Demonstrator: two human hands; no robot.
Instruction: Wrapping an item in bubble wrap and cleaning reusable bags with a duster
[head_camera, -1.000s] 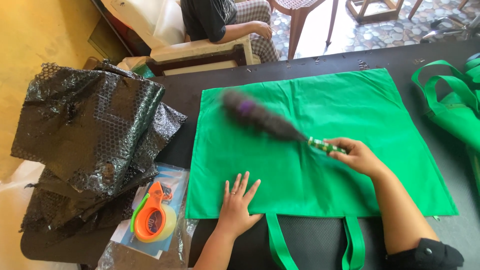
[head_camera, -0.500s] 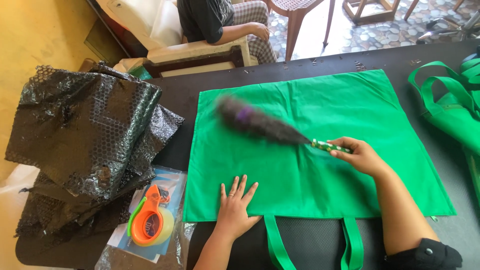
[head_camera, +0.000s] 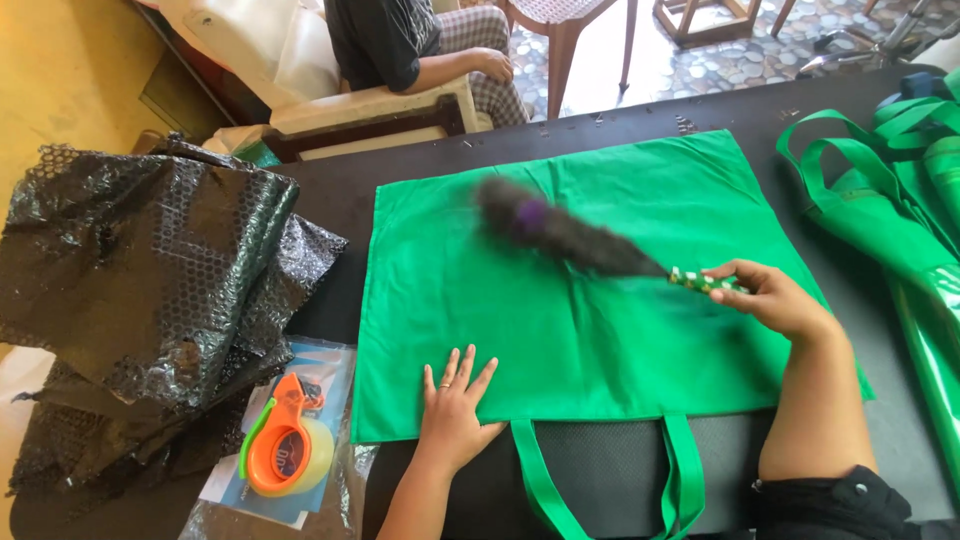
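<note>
Now the duster (head_camera: 560, 232) sits a little further to the right and higher in the frame than it did 1 second ago, its dark, blurred head with a purple patch lying over the upper middle of the green bag (head_camera: 600, 300). The right hand (head_camera: 775, 298) has likewise shifted right, toward the bag's right edge; its fingers are curled tight around the duster's green patterned handle. The left hand (head_camera: 452, 408) stays where it was, flat with fingers spread, pressing the bag's lower left edge against the black table (head_camera: 330, 200).

The green bag lies flat across the centre of the frame, mouth toward the bottom, its 2 handle loops hanging over the near edge; nothing shows of what is inside. More green bags (head_camera: 900, 220) are heaped at the right edge, showing more of themselves than earlier, since the whole view has slid leftward.

At the left, a pile of black bubble wrap (head_camera: 150, 270) rests on the table. Below it, in the lower left, an orange tape dispenser (head_camera: 285, 450) with a clear roll lies on a clear plastic sleeve (head_camera: 330, 370) holding a blue sheet. In the upper left, another person (head_camera: 400, 40) sits in a chair.
</note>
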